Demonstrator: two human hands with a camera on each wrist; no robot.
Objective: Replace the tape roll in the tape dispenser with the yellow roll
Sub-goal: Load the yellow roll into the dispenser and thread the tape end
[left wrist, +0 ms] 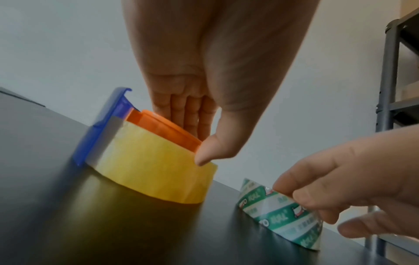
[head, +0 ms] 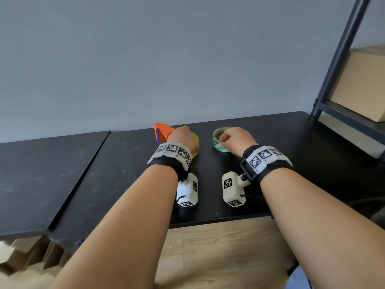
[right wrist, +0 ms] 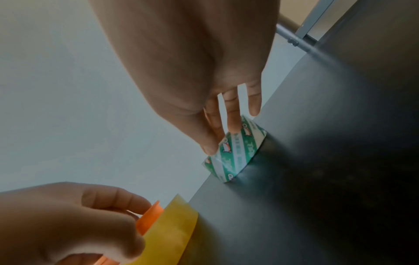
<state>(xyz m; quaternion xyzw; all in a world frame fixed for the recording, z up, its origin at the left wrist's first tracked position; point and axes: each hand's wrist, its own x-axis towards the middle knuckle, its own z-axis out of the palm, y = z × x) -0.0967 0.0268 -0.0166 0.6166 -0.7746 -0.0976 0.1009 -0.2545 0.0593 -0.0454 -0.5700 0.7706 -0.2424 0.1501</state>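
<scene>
The orange tape dispenser (head: 163, 131) with a blue blade end (left wrist: 102, 125) lies on the black table (head: 125, 174), and the yellow roll (head: 196, 142) sits around its hub. My left hand (head: 183, 134) grips it: the fingers are behind the orange body (left wrist: 163, 129) and the thumb presses the yellow roll's (left wrist: 154, 166) top edge. To the right, a green-and-white printed tape roll (head: 216, 142) lies flat on the table. My right hand (head: 224, 139) pinches its rim between thumb and fingers, as the right wrist view shows on the roll (right wrist: 235, 154).
A grey wall runs just behind the table's far edge. A dark metal shelf frame (head: 341, 55) with a cardboard box (head: 362, 84) stands at the right. A second black tabletop (head: 41, 163) adjoins on the left. Wooden floor lies below the near edge.
</scene>
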